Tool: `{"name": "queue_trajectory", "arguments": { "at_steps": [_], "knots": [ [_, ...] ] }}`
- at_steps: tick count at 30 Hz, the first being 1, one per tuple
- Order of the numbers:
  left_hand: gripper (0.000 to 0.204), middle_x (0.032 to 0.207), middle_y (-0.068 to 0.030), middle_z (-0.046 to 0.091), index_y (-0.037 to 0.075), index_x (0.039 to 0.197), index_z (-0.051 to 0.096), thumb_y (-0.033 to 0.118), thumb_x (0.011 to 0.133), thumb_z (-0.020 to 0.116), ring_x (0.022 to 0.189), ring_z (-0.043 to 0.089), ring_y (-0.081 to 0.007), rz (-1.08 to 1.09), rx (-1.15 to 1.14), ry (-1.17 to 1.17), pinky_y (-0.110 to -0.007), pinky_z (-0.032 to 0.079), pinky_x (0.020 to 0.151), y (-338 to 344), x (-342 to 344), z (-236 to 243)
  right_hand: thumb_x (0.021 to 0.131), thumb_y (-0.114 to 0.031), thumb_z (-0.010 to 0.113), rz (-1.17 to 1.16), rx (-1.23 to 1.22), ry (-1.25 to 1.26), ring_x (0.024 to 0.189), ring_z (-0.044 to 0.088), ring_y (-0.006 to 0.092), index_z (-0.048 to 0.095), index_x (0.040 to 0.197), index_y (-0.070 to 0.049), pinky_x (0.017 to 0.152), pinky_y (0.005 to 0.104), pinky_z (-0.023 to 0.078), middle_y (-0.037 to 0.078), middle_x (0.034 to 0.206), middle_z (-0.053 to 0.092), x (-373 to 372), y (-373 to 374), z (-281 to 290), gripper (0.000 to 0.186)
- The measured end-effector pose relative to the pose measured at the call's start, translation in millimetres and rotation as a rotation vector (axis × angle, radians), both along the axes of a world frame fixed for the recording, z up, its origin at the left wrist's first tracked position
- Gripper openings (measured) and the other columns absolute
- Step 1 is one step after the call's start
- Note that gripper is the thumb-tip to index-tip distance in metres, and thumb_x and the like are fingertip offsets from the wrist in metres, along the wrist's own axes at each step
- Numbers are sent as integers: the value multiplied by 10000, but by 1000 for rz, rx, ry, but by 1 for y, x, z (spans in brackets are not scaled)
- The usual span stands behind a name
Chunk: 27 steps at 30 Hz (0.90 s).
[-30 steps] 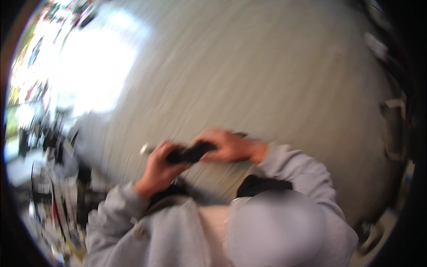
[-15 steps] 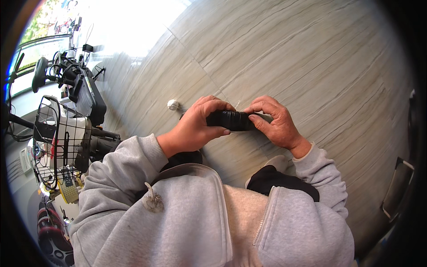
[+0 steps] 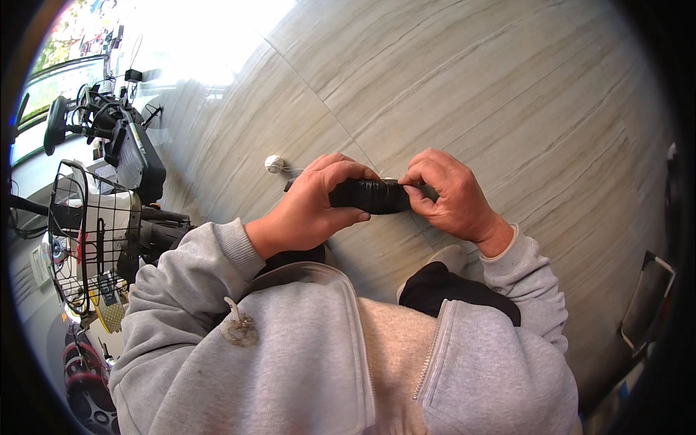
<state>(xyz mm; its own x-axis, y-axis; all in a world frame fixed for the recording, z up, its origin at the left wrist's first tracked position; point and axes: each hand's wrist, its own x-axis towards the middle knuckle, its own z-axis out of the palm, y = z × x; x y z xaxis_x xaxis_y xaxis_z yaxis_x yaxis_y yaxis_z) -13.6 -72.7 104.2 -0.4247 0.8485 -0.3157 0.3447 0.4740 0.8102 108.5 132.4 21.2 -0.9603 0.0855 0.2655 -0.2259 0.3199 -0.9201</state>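
My left hand (image 3: 312,206) is closed around a glossy black, wrinkled, padded object (image 3: 377,196), thumb underneath and fingers over the top. My right hand (image 3: 449,196) pinches with thumb and forefinger at the object's upper right edge; a fine pale thread shows there, though whether it is between my fingertips is too small to tell. A small white round ball (image 3: 274,164), apparently of string, appears beyond my left hand against the floor, with a thin line running from it toward the object.
At left, by a window, stand scooters or bikes with a black wire basket (image 3: 87,232) and a black seat (image 3: 54,123). A metal-framed item (image 3: 645,297) is at the right edge. The floor (image 3: 471,87) is pale streaked tile; my dark-trousered leg and light shoe show below my hands.
The blurred view of a second ago has steadied and shifted. My right hand has moved from gripping across the object to a pinch at its edge. Over the last half second both hands shifted slightly.
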Motion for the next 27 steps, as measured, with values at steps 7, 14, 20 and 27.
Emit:
{"name": "queue_trajectory", "arguments": {
  "at_steps": [7,14,20,27],
  "knots": [
    [519,1078,-87,633,77,1164,619,65,687,823,1035,572,-285,5,-17,4,-393,452,936,2,3,1,718,-21,666,-62,193,156,742,559,294,528,824,-75,646,398,500,85,825,538,-2,-7,-4,182],
    [522,1081,-83,624,64,1190,619,57,707,818,1035,577,-258,-7,-5,19,-363,463,922,2,4,2,696,-12,654,-11,270,149,737,540,295,514,817,-76,645,393,501,83,819,517,-1,-3,-8,196],
    [519,1090,-87,623,50,1201,614,65,723,816,1033,582,-250,-36,7,48,-351,469,913,1,4,2,764,3,660,8,-23,-59,762,605,298,590,909,-51,665,382,522,111,856,580,3,2,7,169],
    [539,1054,-80,629,91,1189,621,83,692,830,1004,577,-283,-3,22,37,-399,459,908,0,7,-1,804,11,681,63,-141,-91,761,644,290,615,966,-35,671,369,535,120,890,616,1,-1,16,182]
  ]
}}
